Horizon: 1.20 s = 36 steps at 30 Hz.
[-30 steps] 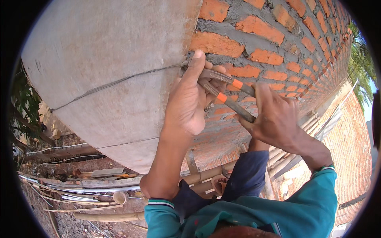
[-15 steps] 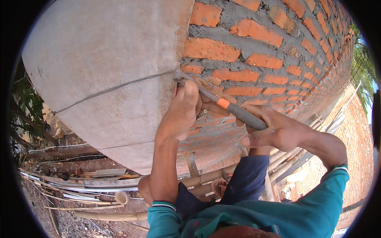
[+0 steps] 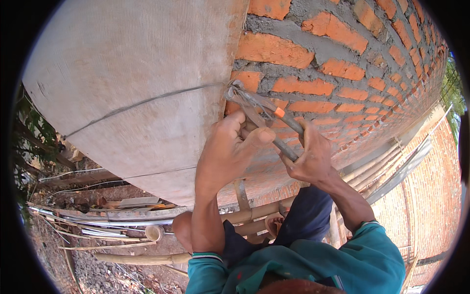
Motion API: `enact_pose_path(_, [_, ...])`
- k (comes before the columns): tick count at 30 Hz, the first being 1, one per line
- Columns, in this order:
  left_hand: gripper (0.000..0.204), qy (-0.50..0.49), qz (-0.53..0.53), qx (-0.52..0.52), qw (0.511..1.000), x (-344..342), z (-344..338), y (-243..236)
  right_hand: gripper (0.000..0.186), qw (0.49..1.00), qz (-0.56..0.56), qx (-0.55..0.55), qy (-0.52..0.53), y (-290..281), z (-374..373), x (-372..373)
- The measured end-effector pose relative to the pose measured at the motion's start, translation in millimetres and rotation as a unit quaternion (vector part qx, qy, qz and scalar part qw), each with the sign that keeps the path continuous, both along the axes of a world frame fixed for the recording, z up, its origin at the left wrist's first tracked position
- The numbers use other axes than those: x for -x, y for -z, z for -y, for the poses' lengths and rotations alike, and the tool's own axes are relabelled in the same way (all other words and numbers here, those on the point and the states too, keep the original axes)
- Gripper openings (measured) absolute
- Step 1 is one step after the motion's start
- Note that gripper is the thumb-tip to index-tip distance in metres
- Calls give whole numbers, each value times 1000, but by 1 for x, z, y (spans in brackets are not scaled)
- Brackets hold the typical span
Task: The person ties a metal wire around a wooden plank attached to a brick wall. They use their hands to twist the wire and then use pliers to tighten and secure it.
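My right hand [image 3: 312,154] grips the handles of long pliers [image 3: 288,149] with worn orange bands. The jaws sit at twisted wire [image 3: 235,85] on the edge of a pale board [image 3: 103,54], beside brickwork [image 3: 279,51]. A grey wire [image 3: 152,98] runs leftward across the board from that twist. My left hand [image 3: 227,152] is curled just below the jaws, its thumb near one handle; what its fingers hold is hidden behind them.
Bamboo poles [image 3: 252,213] lie below by my legs and along the wall at right. Pipes and planks [image 3: 107,232] lie on rubble at lower left, near a small round container [image 3: 153,233]. Foliage [image 3: 29,127] borders the left, and another brick wall [image 3: 431,191] stands at right.
My left hand has dropped below the jaws. My right hand moved out rightward, then came back left and inward. The plier handles, together half a second ago, are now apart.
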<state>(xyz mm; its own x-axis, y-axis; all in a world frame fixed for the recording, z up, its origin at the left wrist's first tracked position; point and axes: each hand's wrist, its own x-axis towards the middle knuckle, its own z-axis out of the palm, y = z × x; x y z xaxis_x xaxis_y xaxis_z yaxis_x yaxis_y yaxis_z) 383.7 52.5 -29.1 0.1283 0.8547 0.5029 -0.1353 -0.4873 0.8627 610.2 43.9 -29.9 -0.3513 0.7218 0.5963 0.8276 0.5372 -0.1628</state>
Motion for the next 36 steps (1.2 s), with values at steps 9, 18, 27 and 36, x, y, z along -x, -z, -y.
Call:
enact_pose_path(9, [65, -53, -16, 73, 996, 5, 6, -12, 73, 989, -129, -68, 31, 52, -16, 39])
enact_pose_path(18, [46, -701, 185, -61, 687, 192, 44, -3, 67, 969, -153, 192, -32, -17, 20, 10])
enact_pose_path(27, [41, -445, 149, 2, 883, 295, 31, -7, 61, 984, -75, 159, -41, -53, 31, 10])
enact_pose_path(36, [33, -334, 384, 39, 860, 313, -10, -24, 57, 988, -45, 142, -44, -65, 38, 21])
